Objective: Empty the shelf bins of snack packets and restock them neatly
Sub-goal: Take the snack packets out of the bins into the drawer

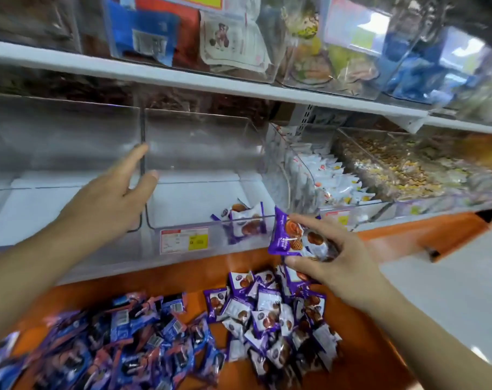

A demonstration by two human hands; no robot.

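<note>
Restocking a clear shelf bin with purple snack packets.

Gripping a purple packet in the right hand, thumb below and fingers curled over it, just at the bin's near right corner. Reaching with the left hand, fingers straight and released, touching the dark gap between this bin and the empty clear bin to its left. Lying in the near right corner of the bin, a packet or two, count unclear through the plastic. Sitting heaped on the orange ledge below, a pile of purple packets near the right hand and a blurred pile of blue packets further left. Standing to the right, a bin of white packets.
</note>
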